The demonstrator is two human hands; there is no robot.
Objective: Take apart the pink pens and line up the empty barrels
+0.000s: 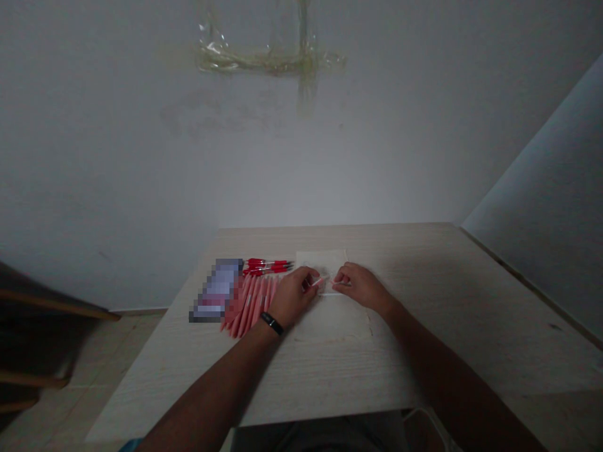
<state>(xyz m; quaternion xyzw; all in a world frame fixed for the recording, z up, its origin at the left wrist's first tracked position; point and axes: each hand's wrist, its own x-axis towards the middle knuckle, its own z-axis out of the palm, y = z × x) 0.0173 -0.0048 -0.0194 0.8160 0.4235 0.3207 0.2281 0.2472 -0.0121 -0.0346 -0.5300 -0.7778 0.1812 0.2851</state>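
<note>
Pale wood-grain desk [424, 270] fills the lower view, with both bare forearms reaching across it from the near edge. The left hand [294, 296], a black band on its wrist, is curled almost shut, its fingertips [308, 276] pinching a thin white strip [320, 282]. The right hand [358, 287] is half curled, its fingers [342, 275] coming in just beside the strip's other end; whether they grip it is too small to tell. Beneath both hands lies a flat white sheet [323, 267], partly hidden by them. Just left of the left hand, a fanned row of flat pink packets [252, 304] overlaps on the desk. Beyond these lie several red-and-black pens [266, 267], side by side. A pixelated, blurred flat object [217, 292] sits next to the packets, too obscured to name. Farther off, a pale grey wall [117, 188] carries yellowed clear tape [268, 59].
</note>
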